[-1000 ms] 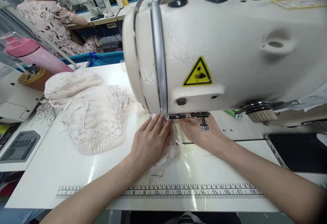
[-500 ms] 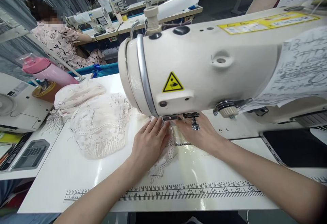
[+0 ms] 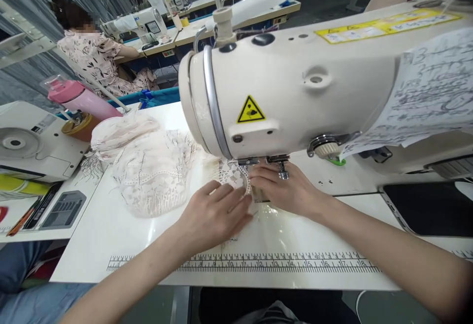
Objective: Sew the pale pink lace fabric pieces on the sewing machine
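A white lace piece [image 3: 233,174] lies under the head of a sewing machine [image 3: 295,97], its lower end partly covered by my left hand [image 3: 218,210]. That hand is slightly blurred, its fingers curled together over the lace. Beside the presser-foot area, my right hand [image 3: 283,186] has its fingers bent and pressed together at the lace's right edge. Its fingertips are partly hidden behind the machine's metal parts. To the left rests a heap of pale lace fabric [image 3: 151,181] with many loose dark threads.
A printed ruler [image 3: 258,263] runs along the table's front edge. A dark phone-like device [image 3: 432,208] lies at right. At left are a pink bottle [image 3: 83,98], a brown container [image 3: 79,127] and another machine [image 3: 33,139]. A person [image 3: 92,58] sits at a machine farther back.
My left hand has drawn back toward me from the needle area, its fingers more curled, uncovering more lace. My right hand stays by the machine head. The whole view has shifted slightly.
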`<state>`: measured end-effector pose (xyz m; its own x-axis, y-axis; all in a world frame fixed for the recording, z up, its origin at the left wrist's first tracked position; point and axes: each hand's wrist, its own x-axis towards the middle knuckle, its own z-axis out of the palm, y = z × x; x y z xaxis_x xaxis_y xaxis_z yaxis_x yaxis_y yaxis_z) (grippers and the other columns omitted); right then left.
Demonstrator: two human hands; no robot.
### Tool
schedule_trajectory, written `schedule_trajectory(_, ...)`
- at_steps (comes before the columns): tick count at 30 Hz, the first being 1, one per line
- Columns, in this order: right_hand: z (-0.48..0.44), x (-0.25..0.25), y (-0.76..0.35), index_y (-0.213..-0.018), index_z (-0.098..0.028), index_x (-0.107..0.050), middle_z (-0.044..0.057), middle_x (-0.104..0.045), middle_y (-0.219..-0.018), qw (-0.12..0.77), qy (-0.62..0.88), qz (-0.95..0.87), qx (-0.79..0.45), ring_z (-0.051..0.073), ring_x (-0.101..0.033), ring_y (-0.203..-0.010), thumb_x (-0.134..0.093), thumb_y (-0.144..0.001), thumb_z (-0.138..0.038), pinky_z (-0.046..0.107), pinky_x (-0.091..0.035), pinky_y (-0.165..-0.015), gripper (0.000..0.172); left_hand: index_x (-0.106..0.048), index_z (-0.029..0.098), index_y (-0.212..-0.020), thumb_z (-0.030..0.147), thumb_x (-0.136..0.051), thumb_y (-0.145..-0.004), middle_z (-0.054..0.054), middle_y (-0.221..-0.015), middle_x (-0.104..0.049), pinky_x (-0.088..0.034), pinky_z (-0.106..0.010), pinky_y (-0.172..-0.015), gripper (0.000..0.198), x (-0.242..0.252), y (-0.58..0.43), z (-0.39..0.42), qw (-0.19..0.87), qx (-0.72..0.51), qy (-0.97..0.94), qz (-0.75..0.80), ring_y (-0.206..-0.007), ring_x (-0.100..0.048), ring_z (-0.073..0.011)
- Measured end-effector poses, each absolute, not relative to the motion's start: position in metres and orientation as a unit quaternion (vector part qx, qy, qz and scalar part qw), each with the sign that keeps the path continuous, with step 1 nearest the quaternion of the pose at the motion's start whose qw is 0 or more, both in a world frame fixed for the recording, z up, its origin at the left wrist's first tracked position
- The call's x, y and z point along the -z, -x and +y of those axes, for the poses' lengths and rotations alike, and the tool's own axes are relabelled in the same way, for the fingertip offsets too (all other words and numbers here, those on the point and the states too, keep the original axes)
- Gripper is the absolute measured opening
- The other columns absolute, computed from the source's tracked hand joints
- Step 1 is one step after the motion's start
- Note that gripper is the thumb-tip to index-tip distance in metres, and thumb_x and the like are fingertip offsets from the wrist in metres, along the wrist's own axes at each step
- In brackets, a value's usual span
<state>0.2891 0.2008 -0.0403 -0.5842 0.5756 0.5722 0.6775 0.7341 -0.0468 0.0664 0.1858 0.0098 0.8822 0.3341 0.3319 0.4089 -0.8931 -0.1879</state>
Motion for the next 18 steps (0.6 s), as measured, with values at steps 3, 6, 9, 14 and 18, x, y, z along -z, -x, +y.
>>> schedule_trajectory(3,0.201,0.042,-0.288,-0.081,-0.02,-0.062,-0.001,-0.066,-0.082,0.268,0.305,-0.911,0.068,0.014,-0.054,-0.08,-0.041,-0.078,0.007,0.028,-0.037,-0.074,0.034,-0.068,0.016,-0.093,0.036,-0.058,-0.095,-0.007,-0.105,-0.071,-0.048,-0.03,-0.059,0.022,-0.012,-0.047,0.169,0.151,0.12,0.979,-0.071,-0.085,-0.065,-0.0185)
schedule_trajectory(6,0.202,0.043,-0.288,-0.08,-0.021,-0.062,-0.001,-0.065,-0.083,0.251,0.3,-0.919,0.035,0.014,-0.053,-0.081,-0.041,-0.08,0.005,0.029,-0.036,-0.075,0.033,-0.068,0.015,-0.097,0.024,-0.06,-0.092,-0.01,-0.115,-0.068,-0.048,-0.03,-0.064,0.013,0.0,-0.033,0.152,0.193,0.087,0.975,-0.068,-0.099,-0.063,-0.0209)
schedule_trajectory(9,0.201,0.041,-0.29,-0.082,-0.021,-0.063,0.0,-0.066,-0.086,0.252,0.3,-0.92,0.019,0.015,-0.052,-0.083,-0.041,-0.084,-0.001,0.031,-0.036,-0.076,0.03,-0.064,0.012,-0.102,0.01,-0.047,-0.093,-0.012,-0.111,-0.069,-0.05,-0.028,-0.065,0.019,0.008,-0.031,0.142,0.169,0.126,0.968,-0.133,-0.098,-0.064,-0.021)
schedule_trajectory(14,0.198,0.036,-0.294,-0.086,-0.019,-0.064,0.004,-0.067,-0.092,0.266,0.279,-0.923,0.007,0.019,-0.055,-0.088,-0.047,-0.09,-0.023,0.033,-0.039,-0.077,0.017,-0.051,0.017,-0.107,0.015,-0.034,-0.101,-0.003,-0.083,-0.068,-0.037,-0.019,-0.042,0.019,-0.014,-0.037,0.155,-0.028,0.173,0.902,-0.395,-0.057,-0.063,-0.0109)
schedule_trajectory(18,0.2,0.038,-0.296,-0.086,-0.02,-0.064,0.002,-0.068,-0.095,0.263,0.272,-0.925,0.037,0.018,-0.057,-0.09,-0.048,-0.095,-0.026,0.034,-0.042,-0.08,0.019,-0.05,0.02,-0.105,0.036,-0.042,-0.101,0.003,-0.071,-0.062,-0.034,-0.022,-0.045,0.019,-0.033,-0.047,0.185,-0.128,0.109,0.904,-0.394,-0.047,-0.054,-0.0108)
